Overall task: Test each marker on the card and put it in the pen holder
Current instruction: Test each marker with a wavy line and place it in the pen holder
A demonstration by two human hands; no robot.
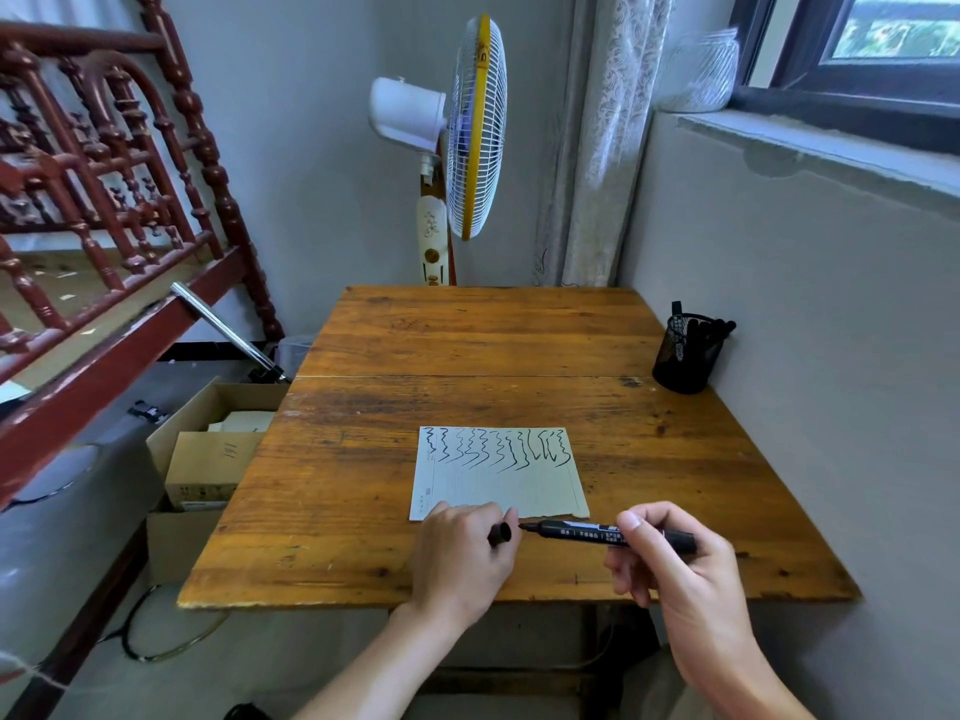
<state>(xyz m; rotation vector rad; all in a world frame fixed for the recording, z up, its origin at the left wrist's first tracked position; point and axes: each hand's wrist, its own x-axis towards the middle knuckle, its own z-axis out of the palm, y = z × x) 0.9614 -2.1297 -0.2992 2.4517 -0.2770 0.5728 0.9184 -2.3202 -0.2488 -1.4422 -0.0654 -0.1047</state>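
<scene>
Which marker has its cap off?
The marker in the right hand: its tip is bare, and the left hand holds its cap. The others stand in the pen holder.

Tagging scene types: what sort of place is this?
Probably a room in a home, likely a bedroom corner: a carved wooden bed frame, a standing fan and a curtain by the window, around a worn wooden table.
</scene>
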